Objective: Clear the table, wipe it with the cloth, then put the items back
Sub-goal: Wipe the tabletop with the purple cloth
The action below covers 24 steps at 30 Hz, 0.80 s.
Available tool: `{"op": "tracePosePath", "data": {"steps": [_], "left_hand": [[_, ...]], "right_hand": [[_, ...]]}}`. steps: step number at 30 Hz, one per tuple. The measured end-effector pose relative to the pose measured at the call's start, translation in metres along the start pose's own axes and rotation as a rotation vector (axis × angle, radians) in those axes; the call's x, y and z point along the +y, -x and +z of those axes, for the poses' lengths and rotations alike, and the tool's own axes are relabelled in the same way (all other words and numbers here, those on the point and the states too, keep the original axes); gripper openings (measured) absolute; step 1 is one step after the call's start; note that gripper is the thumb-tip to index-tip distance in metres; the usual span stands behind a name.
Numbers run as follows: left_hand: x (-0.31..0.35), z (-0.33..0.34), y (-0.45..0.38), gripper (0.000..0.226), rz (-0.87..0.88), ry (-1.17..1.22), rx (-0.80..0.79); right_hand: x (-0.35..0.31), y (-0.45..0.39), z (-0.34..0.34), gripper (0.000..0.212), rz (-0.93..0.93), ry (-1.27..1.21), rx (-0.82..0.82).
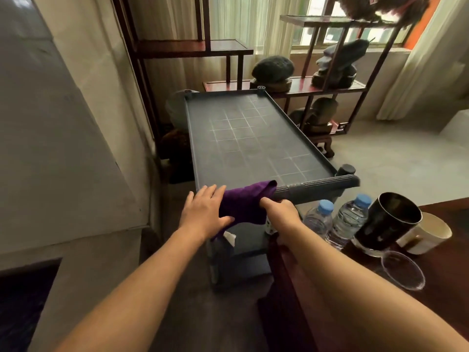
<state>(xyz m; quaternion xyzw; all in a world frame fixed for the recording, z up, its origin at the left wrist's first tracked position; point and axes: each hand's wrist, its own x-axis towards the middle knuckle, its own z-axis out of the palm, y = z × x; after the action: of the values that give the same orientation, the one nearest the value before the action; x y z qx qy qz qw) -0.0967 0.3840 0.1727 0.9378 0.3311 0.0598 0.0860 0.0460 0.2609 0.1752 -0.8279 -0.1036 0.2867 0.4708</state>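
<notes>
Nearest the viewer, both forearms reach forward to the near end of the table (256, 138), a dark tray-topped cart with a ribbed handle bar (317, 188). The left hand (205, 214) lies flat with its fingers (212, 193) spread, resting on the left side of the purple cloth (245, 204), which is draped over the handle bar and hangs down the near side. The right hand (279, 207) is curled at the cloth's right edge, and appears to pinch the fabric against the bar, though the fingertips are hidden under the hand.

Just right of the right hand, on a dark wooden surface (444, 270), stand two water bottles (335, 219), a black cup (390, 219), a white mug (429, 232) and a clear plastic cup (403, 270).

Beyond the fingers, the table's gridded top is bare, so the clearing step looks done. The step in hand seems to be either taking up the cloth to wipe or hanging it after wiping; the frame does not settle which. If wiping is still due, the next move calls for lifting the cloth off the bar and sweeping it across the top toward the far rim, then carrying the items back from the right.
</notes>
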Motion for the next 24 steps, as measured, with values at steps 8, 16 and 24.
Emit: {"op": "tracePosePath", "data": {"steps": [8, 16, 24], "left_hand": [[-0.003, 0.002, -0.007, 0.042, 0.107, 0.272, 0.137], [0.033, -0.025, -0.011, 0.033, 0.162, 0.371, 0.332], [0.098, -0.040, 0.006, 0.028, 0.322, 0.073, 0.318]], "right_hand": [[0.008, -0.008, 0.020, 0.039, 0.003, -0.162, -0.170], [0.002, 0.005, 0.011, 0.045, 0.074, -0.602, -0.312], [-0.005, 0.015, -0.012, 0.042, 0.070, -1.063, -0.520]]}}
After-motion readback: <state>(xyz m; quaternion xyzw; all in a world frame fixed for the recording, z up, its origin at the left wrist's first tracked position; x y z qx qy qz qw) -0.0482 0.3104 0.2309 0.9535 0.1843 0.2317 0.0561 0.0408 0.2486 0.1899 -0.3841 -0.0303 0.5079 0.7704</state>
